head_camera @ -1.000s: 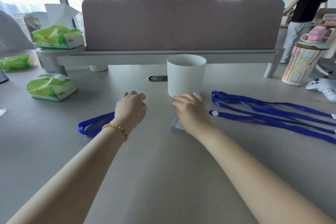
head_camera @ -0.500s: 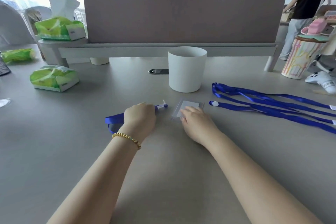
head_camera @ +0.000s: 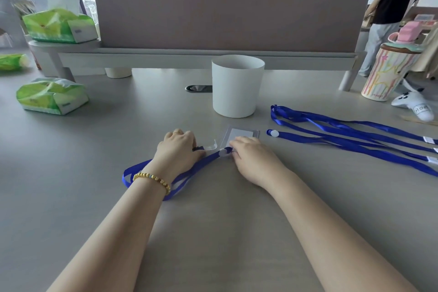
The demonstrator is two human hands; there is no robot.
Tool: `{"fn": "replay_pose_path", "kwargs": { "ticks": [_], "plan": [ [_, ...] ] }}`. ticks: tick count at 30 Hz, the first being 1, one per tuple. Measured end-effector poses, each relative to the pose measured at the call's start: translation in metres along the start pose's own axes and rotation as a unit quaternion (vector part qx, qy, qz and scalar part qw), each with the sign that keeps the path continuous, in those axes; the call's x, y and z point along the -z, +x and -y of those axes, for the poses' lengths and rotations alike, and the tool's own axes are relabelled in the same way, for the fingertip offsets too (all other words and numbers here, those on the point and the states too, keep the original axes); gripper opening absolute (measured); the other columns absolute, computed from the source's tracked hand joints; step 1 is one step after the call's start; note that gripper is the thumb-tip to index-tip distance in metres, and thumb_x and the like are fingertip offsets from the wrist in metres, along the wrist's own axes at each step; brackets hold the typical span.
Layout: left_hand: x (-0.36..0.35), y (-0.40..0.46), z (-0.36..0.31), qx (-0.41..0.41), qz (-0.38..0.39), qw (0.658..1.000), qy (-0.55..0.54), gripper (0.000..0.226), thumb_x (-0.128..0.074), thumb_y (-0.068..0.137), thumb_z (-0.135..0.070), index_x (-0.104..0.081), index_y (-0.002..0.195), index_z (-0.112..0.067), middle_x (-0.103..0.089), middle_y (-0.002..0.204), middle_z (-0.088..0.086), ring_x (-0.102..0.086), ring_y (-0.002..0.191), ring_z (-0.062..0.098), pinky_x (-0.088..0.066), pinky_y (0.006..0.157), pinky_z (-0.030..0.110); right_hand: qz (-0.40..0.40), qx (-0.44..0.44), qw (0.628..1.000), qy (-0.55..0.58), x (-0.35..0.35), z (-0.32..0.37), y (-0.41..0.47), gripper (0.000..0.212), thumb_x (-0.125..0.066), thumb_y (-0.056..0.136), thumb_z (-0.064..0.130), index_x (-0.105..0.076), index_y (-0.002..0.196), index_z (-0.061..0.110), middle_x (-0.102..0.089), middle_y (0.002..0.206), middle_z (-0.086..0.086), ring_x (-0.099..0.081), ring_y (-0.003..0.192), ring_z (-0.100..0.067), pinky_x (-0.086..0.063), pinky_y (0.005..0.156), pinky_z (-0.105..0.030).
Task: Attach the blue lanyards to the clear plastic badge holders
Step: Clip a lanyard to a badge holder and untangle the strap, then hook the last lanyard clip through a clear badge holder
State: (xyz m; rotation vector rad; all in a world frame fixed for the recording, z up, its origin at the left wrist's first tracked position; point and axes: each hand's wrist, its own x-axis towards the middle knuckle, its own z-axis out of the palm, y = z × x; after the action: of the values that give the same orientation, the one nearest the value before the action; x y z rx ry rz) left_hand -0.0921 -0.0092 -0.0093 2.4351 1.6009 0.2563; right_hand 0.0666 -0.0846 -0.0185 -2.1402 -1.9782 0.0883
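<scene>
A blue lanyard (head_camera: 151, 170) loops on the grey desk under my left wrist. My left hand (head_camera: 177, 149) grips its end, and a clear plastic strap loop (head_camera: 211, 146) sticks out past the fingers. My right hand (head_camera: 251, 156) pinches the same lanyard at its white round snap (head_camera: 223, 152). A clear badge holder (head_camera: 241, 133) lies flat just beyond my right fingers, partly hidden by them. More blue lanyards (head_camera: 343, 135) lie spread out on the right.
A white cup (head_camera: 237, 85) stands right behind the badge holder. Green tissue packs (head_camera: 51, 96) lie at the left, one more on the shelf (head_camera: 59, 26). A painted cup (head_camera: 388, 71) and a white toy (head_camera: 414, 106) sit far right. A desk divider (head_camera: 227, 12) closes the back.
Both hands drew back toward me from the white cup. The left hand brought the lanyard along. The right hand left the badge holder and took hold of the lanyard's snap.
</scene>
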Motion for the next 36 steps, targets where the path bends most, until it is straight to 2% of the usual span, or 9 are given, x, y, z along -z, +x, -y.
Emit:
{"fn": "replay_pose_path", "kwargs": {
  "ticks": [9,14,17,19,22,27,30,33,36],
  "plan": [
    [0.016,-0.005,0.006,0.034,-0.174,0.974,-0.141,0.017,-0.041,0.095,-0.022,-0.054,0.096,-0.011,-0.067,0.089,0.008,-0.061,0.077,0.029,-0.054,0.073,0.041,0.071,-0.022,0.984,0.162,0.019,0.008,-0.008,0.033,-0.037,0.097,0.018,-0.055,0.124,0.015,-0.058,0.127,-0.003,-0.052,0.119,-0.023,-0.042,0.098,-0.033],
    [0.009,-0.019,-0.022,-0.033,-0.090,0.991,-0.097,0.018,-0.033,0.097,-0.020,-0.045,0.092,-0.009,-0.059,0.084,0.007,-0.053,0.072,0.028,-0.043,0.062,0.034,-0.002,-0.046,0.971,0.236,0.024,0.006,-0.008,0.037,-0.035,0.098,0.016,-0.048,0.133,0.019,-0.051,0.137,-0.001,-0.049,0.125,-0.018,-0.038,0.099,-0.028],
    [-0.011,-0.024,-0.032,-0.015,-0.012,0.999,-0.044,0.009,-0.031,0.093,-0.005,-0.035,0.092,-0.012,-0.054,0.105,0.013,-0.049,0.095,0.033,-0.041,0.080,0.040,-0.003,-0.119,0.964,0.239,0.024,-0.005,-0.006,0.042,-0.034,0.098,0.017,-0.037,0.140,0.017,-0.040,0.145,-0.005,-0.045,0.127,-0.022,-0.037,0.095,-0.028],
    [-0.020,-0.022,-0.034,0.005,0.018,0.999,-0.042,0.016,-0.031,0.091,0.001,-0.037,0.096,-0.013,-0.044,0.124,0.014,-0.034,0.127,0.037,-0.027,0.106,0.052,0.007,-0.167,0.928,0.334,0.026,-0.009,-0.003,0.044,-0.038,0.098,0.020,-0.035,0.141,0.014,-0.037,0.147,-0.005,-0.039,0.132,-0.022,-0.033,0.101,-0.030],
    [-0.023,-0.019,-0.040,-0.002,-0.028,0.990,-0.135,0.013,-0.029,0.094,-0.004,-0.039,0.092,-0.013,-0.046,0.117,0.012,-0.035,0.126,0.033,-0.019,0.111,0.052,0.012,-0.209,0.808,0.551,0.030,-0.008,0.000,0.043,-0.045,0.096,0.013,-0.037,0.137,0.003,-0.037,0.146,-0.011,-0.035,0.135,-0.024,-0.030,0.112,-0.038],
    [-0.019,-0.020,-0.036,0.003,-0.058,0.964,-0.259,0.015,-0.028,0.098,-0.017,-0.042,0.092,-0.012,-0.047,0.096,0.004,-0.044,0.094,0.028,-0.032,0.077,0.032,-0.012,-0.249,0.709,0.660,0.031,-0.011,0.003,0.036,-0.044,0.096,0.006,-0.040,0.130,-0.003,-0.047,0.131,-0.018,-0.047,0.124,-0.029,-0.041,0.101,-0.037],
    [-0.019,-0.020,-0.035,0.006,-0.056,0.960,-0.275,0.016,-0.030,0.098,-0.019,-0.043,0.093,-0.013,-0.048,0.098,0.003,-0.043,0.092,0.025,-0.030,0.073,0.030,-0.020,-0.258,0.657,0.708,0.030,-0.012,0.002,0.014,-0.043,0.094,0.000,-0.053,0.104,-0.003,-0.058,0.095,-0.014,-0.059,0.084,-0.023,-0.050,0.070,-0.030],
    [-0.022,-0.018,-0.037,-0.007,-0.054,0.964,-0.260,0.016,-0.032,0.097,-0.019,-0.046,0.094,-0.014,-0.047,0.099,0.001,-0.043,0.095,0.023,-0.030,0.078,0.029,0.014,-0.231,0.688,0.688,0.020,-0.002,0.003,0.017,-0.044,0.093,-0.003,-0.056,0.105,-0.006,-0.060,0.089,-0.014,-0.059,0.076,-0.023,-0.050,0.064,-0.030],
    [-0.020,-0.012,-0.034,-0.014,-0.073,0.968,-0.238,0.021,-0.037,0.096,-0.023,-0.053,0.093,-0.009,-0.051,0.097,0.004,-0.047,0.090,0.023,-0.031,0.073,0.028,0.000,-0.231,0.766,0.599,0.006,0.004,0.009,0.033,-0.050,0.092,0.008,-0.048,0.125,0.003,-0.058,0.120,-0.010,-0.060,0.104,-0.028,-0.052,0.088,-0.041]
  ]
}}
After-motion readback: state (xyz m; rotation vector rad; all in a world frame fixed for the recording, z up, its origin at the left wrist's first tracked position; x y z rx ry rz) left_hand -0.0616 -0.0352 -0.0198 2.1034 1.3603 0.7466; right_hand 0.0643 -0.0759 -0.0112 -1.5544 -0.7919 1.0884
